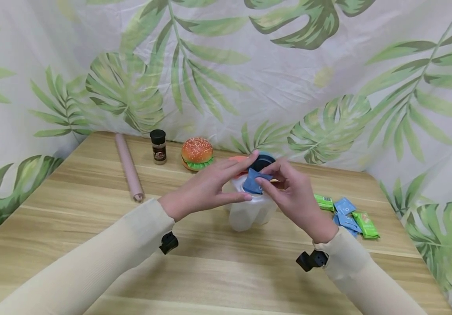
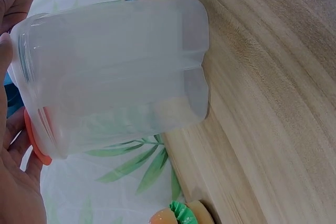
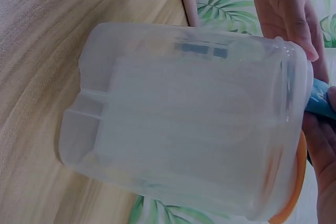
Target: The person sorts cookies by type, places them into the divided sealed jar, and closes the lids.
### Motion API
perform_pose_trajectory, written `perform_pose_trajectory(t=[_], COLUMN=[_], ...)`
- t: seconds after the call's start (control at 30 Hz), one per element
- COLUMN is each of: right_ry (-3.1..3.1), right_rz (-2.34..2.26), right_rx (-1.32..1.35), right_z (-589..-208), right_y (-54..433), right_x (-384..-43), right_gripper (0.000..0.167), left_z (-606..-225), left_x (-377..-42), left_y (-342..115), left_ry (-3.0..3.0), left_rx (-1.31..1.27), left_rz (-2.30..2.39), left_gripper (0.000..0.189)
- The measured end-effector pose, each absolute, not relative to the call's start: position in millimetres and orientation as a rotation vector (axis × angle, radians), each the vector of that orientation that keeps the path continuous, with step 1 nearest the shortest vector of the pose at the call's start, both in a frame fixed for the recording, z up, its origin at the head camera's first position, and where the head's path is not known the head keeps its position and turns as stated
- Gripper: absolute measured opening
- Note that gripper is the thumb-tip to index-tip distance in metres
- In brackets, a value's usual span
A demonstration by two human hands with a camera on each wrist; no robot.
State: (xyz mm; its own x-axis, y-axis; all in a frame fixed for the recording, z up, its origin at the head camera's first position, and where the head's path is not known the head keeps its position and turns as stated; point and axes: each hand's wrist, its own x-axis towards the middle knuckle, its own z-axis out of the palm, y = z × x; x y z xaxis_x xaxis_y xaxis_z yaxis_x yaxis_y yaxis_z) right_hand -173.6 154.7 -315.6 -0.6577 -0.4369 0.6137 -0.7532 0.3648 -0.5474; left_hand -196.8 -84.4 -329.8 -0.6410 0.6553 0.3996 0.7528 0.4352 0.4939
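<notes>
A frosted translucent plastic canister [image 1: 248, 215] stands on the table between my hands. At its top show an orange rim [image 3: 295, 187] and a raised dark cap [image 1: 263, 162]. My left hand [image 1: 206, 186] lies along the canister's top, fingers and thumb stretched out straight, with the thumb at the near side of the mouth. Between thumb and fingers, my right hand [image 1: 298, 199] pinches a small blue packet [image 1: 252, 182] over the opening. In the right wrist view, the packet's lower end overlaps the canister's upper edge. Through the canister's cloudy walls, no clear contents show.
On the right lie several blue packets [image 1: 346, 221] and green packets [image 1: 365, 225]. A toy hamburger [image 1: 197, 153], a black-capped spice jar [image 1: 158, 148] and a pinkish roll [image 1: 128, 166] sit at the back left. Leaf-patterned cloth [image 1: 210, 65] hangs behind the wooden table [image 1: 210, 280].
</notes>
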Motion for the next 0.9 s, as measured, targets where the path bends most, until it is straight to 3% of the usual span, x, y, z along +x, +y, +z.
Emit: perform_pose_trajectory(t=[0.9], right_ry=[-2.303], right_rz=[0.982], right_rx=[1.31], right_z=[-320], right_y=[167], right_x=[-178], right_gripper=[0.009], left_z=[-329], left_x=[-196], left_y=[-84], left_ry=[-2.578], left_rx=[-1.225], left_rz=[-0.976], left_gripper=[0.088])
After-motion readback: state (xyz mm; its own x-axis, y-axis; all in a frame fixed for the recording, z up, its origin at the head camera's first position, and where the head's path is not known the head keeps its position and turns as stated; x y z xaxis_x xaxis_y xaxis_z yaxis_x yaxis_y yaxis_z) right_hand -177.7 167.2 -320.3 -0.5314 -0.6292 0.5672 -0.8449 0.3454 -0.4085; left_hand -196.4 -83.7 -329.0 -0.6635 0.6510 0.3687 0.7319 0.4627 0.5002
